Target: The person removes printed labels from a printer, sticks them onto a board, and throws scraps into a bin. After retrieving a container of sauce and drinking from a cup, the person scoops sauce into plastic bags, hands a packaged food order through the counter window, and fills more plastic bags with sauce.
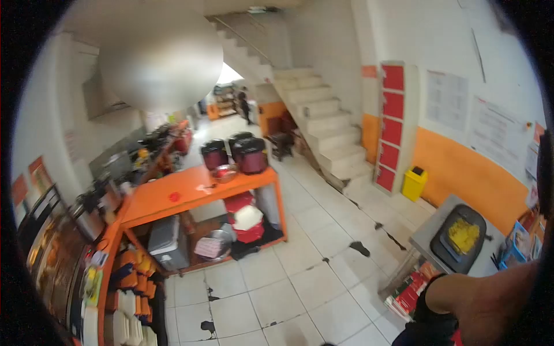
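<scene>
A dark tray (453,263) with rounded corners sits on a grey bench (426,233) at the right, bearing a heap of yellow food (463,235). Its long axis runs away from the wearer, the far end leaning slightly right, towards the wall (461,167) with its orange lower band. The food lies mostly over the tray's right-hand part. Near the tray, further right on the bench, stands a blue basket (511,251); red printed packs (411,293) are stacked below the benchtop.

In front of the bench, the wearer's bare right arm (496,297) comes out of a black sleeve (433,303) and runs off towards the right edge. The right hand lies beyond the picture, so how far open it is, or what it holds, cannot be told; the left hand is likewise out of view.

Past the bench are a yellow bin (414,184), a locker with red doors (393,105) and white stairs (326,124). Well apart, across the tiled floor (271,303), an orange bench (153,202) carries dark red cookers (251,155) and a metal bowl (224,174).
</scene>
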A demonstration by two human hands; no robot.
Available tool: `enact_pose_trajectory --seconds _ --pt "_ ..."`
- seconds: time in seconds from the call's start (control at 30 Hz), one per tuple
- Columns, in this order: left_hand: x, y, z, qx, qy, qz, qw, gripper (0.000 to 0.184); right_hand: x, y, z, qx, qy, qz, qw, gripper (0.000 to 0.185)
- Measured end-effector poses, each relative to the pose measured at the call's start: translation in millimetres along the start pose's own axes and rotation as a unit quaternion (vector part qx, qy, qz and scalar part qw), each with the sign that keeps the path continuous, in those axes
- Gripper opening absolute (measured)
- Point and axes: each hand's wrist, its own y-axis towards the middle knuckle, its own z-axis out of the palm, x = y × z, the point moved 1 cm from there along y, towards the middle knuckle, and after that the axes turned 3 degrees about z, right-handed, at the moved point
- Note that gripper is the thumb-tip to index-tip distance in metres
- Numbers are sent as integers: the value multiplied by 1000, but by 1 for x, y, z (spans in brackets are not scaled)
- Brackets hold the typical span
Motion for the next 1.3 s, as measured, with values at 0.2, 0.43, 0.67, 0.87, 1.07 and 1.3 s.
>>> enact_pose_trajectory --seconds 0.2,0.43,0.67,0.87,1.07,1.3 --pt "-385 321 -82 -129 -243 449 850 27 -95 -87 -17 25 -38 4 999 25" --pt "-728 228 -288 -477 -269 748 375 28 -257 -169 -33 28 1 12 1000 26" --pt "-794 245 -272 -392 -235 866 202 27 -441 -282 -14 6 92 0 996 27" --pt "-840 375 -247 -403 -183 864 239 25 -596 -404 21 -46 164 -4 985 27" --pt "-895 518 -249 -418 -155 861 246 24 -752 -489 67 -68 214 -28 974 28" --pt "-947 672 -246 -427 -109 858 265 22 -917 -595 128 -115 277 -52 953 29"
